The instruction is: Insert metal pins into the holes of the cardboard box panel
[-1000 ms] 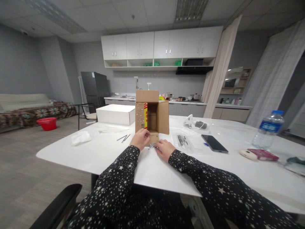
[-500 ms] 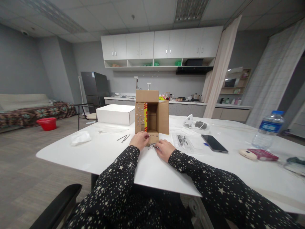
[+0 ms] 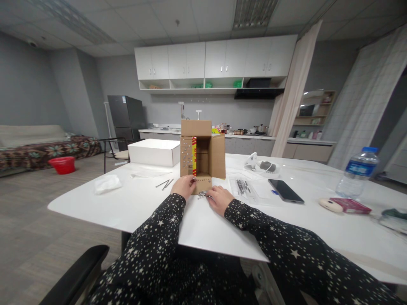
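Observation:
A small cardboard box (image 3: pixel 203 150) lies on its side on the white table (image 3: pixel 149 203), its opening facing me and its flaps spread. My left hand (image 3: pixel 183 185) rests at the box's lower flap, fingers pinched on something small at the flap's edge. My right hand (image 3: pixel 218 198) sits just right of it, fingertips on a small bunch of metal nails (image 3: pixel 202 194) lying on the table in front of the box. Both sleeves are black with white stars.
Two loose nails (image 3: pixel 165 184) and a crumpled plastic bag (image 3: pixel 107 184) lie left of the box. A white box (image 3: pixel 154 152) stands behind. To the right are a clear bag of nails (image 3: pixel 244 186), a phone (image 3: pixel 285 191) and a water bottle (image 3: pixel 358 172).
My left hand has slid slightly forward and up along the box's lower flap. My right hand has stayed on the nails.

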A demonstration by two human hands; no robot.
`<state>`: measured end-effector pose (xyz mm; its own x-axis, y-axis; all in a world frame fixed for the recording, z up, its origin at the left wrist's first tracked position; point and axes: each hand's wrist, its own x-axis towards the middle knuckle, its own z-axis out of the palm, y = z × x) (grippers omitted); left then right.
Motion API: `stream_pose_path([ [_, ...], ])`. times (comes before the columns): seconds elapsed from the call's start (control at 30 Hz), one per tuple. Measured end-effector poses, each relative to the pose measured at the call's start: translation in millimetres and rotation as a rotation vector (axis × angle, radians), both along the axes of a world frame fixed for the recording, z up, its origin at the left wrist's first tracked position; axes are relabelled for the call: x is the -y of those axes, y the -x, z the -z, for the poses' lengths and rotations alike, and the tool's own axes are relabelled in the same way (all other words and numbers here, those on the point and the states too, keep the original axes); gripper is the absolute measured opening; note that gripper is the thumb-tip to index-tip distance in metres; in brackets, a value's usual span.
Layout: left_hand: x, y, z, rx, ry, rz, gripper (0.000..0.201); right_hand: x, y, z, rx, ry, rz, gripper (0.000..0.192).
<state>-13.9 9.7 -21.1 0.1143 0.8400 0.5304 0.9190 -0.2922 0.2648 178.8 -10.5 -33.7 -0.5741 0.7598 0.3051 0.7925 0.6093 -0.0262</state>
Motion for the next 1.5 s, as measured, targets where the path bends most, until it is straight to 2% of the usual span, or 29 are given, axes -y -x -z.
stream_pose_path([
  [0.53, -1.0, 5.0, -1.1, 0.066, -0.003, -0.147, 0.019, -1.5, -0.4, 2.0, -0.020, 0.003, -0.001, 0.025],
  [0.8, -1.0, 4.8, -1.7, 0.075, -0.017, -0.152, 0.017, -1.0, 0.0, 1.3, -0.005, 0.014, 0.011, 0.025],
  [1.0, -5.2, 6.2, 1.5, 0.055, -0.027, -0.095, 0.020, -1.2, 0.0, 1.7, -0.012, 0.010, 0.006, 0.025],
  [1.5, -8.4, 8.3, 5.1, 0.056, -0.044, -0.098, 0.019, -1.6, -0.5, 3.2, -0.033, -0.001, -0.004, 0.025],
])
